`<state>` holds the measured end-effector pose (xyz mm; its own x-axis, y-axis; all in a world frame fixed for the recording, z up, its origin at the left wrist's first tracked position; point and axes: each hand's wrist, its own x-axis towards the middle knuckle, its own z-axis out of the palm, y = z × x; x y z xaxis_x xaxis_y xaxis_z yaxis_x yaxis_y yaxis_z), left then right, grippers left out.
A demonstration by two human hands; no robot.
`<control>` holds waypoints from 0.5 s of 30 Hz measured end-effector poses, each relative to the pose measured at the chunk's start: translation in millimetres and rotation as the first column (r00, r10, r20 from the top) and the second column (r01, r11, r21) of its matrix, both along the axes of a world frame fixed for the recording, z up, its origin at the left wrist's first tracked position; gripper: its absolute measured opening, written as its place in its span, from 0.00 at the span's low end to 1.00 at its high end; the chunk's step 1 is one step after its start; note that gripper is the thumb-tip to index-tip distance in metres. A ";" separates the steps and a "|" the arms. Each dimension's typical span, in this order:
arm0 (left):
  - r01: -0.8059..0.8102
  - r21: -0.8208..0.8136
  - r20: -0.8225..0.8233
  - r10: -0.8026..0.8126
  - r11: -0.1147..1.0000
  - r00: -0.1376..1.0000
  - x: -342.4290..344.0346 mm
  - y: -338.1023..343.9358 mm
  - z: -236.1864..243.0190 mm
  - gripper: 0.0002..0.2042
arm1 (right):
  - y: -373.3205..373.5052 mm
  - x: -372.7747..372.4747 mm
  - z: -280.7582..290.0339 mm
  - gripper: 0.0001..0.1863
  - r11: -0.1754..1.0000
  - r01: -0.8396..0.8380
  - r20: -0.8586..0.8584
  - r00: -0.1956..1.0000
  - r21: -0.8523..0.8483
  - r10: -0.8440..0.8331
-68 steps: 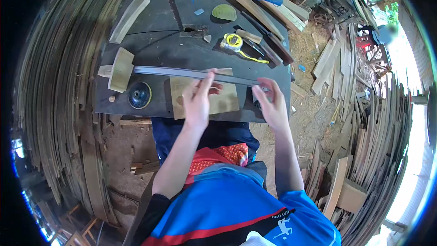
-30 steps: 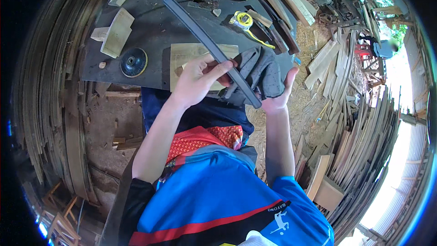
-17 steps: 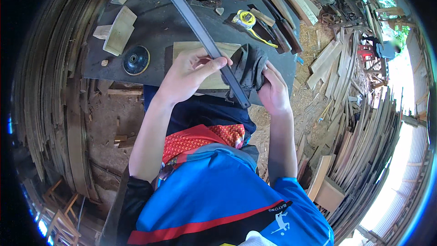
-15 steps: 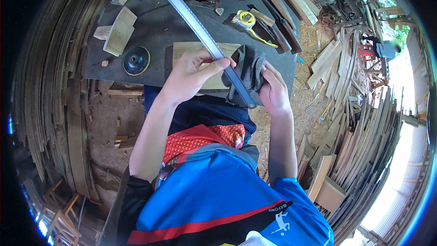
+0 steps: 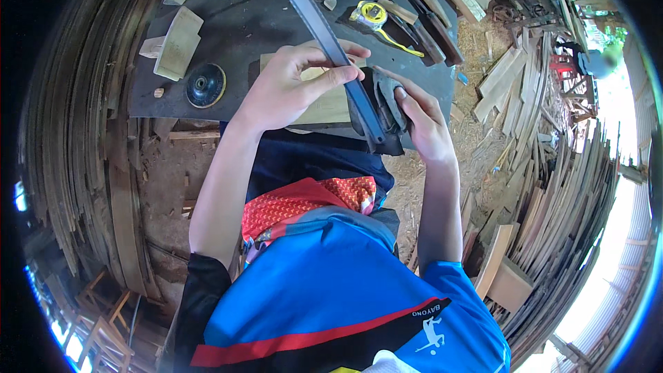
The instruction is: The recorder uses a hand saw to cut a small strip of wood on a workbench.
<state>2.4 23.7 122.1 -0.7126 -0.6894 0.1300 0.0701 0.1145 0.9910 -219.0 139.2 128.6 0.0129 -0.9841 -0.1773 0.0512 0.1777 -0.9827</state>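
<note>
A long, flat grey saw blade with fine teeth along one edge slants across the view, its far end cut off by the top edge. My left hand pinches it between thumb and fingers below its middle. Bunched in my right hand is a dark grey cloth, gripped by thumb and fingers close against the blade's near end. That end shows a small hole. Under my hands, a flat light wooden board lies at the near edge of the dark worktable.
A yellow tape measure lies on the right of the table near dark-handled tools. At the left are a round black disc and a wooden piece. Stacked planks flank the left; more timber lies right.
The blade has slid up, and its far end has left the view. My right hand has moved slightly right, with the cloth turned and bunched tighter beside the blade.
</note>
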 end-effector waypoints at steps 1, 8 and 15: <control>-0.015 0.060 -0.003 0.015 0.998 1.000 -3.0 0.5 0.8 0.12 | 0.7 -0.2 1.2 0.21 1.000 0.002 0.003 1.000 -0.002 -0.002; -0.056 0.076 -0.049 0.059 0.996 0.997 -8.4 0.6 -5.9 0.11 | 6.1 -13.2 -4.6 0.21 0.982 -0.141 0.210 0.964 -0.126 0.165; -0.002 0.015 -0.021 0.002 1.000 1.000 -15.6 9.3 -0.4 0.10 | 4.4 -12.5 -16.3 0.25 0.983 -0.181 0.265 0.947 -0.025 0.182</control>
<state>-13.2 33.0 121.7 -0.7086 -0.6926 0.1346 0.0904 0.1000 0.9909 -231.6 143.5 112.2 0.2379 -0.9607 -0.1429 0.2770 0.2081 -0.9381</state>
